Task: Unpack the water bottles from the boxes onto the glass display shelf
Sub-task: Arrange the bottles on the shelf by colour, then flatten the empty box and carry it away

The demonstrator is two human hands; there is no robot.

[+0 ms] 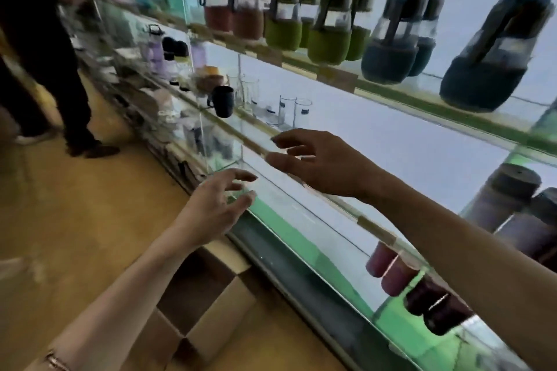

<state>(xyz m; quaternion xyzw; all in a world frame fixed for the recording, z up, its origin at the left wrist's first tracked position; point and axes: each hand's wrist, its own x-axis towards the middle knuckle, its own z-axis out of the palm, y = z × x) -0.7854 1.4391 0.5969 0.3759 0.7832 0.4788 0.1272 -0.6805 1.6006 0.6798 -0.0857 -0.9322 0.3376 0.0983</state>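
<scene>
Both my hands reach forward toward the glass display shelf (304,214), and neither holds anything. My left hand (217,205) hovers at the shelf's front edge with fingers spread and relaxed. My right hand (316,163) is higher, over the middle glass shelf (376,230), fingers loosely extended. An open cardboard box (211,304) stands on the floor below my left forearm; its inside is dark and I cannot tell what it contains. Water bottles with red, green (328,24) and dark blue sleeves line the upper shelf. Purple bottles (494,202) stand at the right.
A person in dark trousers (45,69) stands at the far left on the yellowish floor. Clear glasses (286,108), a dark mug (223,101) and more bottles fill the shelves further left. Pink and dark bottles (391,271) sit on the lower shelf at the right.
</scene>
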